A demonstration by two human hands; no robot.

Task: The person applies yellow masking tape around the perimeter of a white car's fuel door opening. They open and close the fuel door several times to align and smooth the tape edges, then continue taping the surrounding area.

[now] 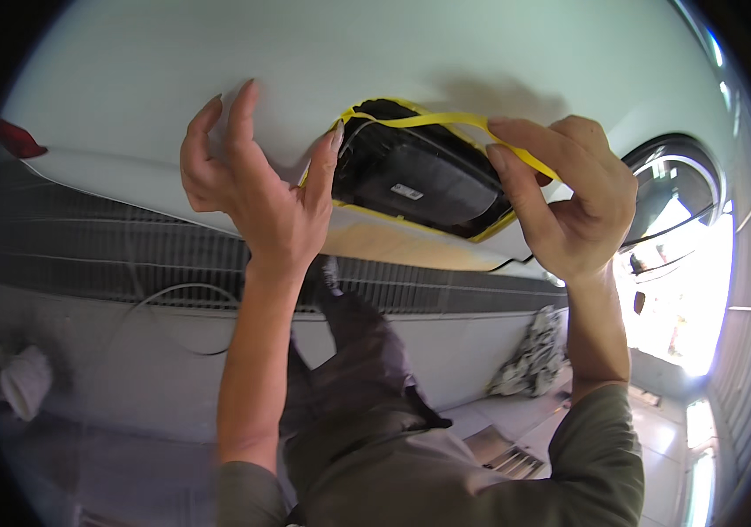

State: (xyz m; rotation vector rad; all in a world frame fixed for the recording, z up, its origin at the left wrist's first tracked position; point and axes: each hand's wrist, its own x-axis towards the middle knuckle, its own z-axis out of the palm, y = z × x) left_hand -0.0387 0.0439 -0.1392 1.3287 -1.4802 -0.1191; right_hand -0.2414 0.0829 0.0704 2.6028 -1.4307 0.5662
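Observation:
A pale car body panel [217,53] fills the upper part of the head view. Set in it is a dark, rounded recess [419,176] with a small white label inside and yellow tape along its rim. A loose strip of yellow masking tape [446,118] stretches across the recess's upper side. My right hand [582,206] pinches this strip between thumb and fingers, beyond the right end of the recess. At the left end, the thumb of my left hand [277,202] presses on the tape at the rim. The other fingers of that hand are spread in front of the panel.
Below the panel runs a dark floor grating [393,279]. A crumpled patterned cloth [534,356] lies at the right, and a pale bundle [26,379] at the far left. A thin hose [187,285] curves near the grating. A red lamp [20,139] sits on the panel's left edge.

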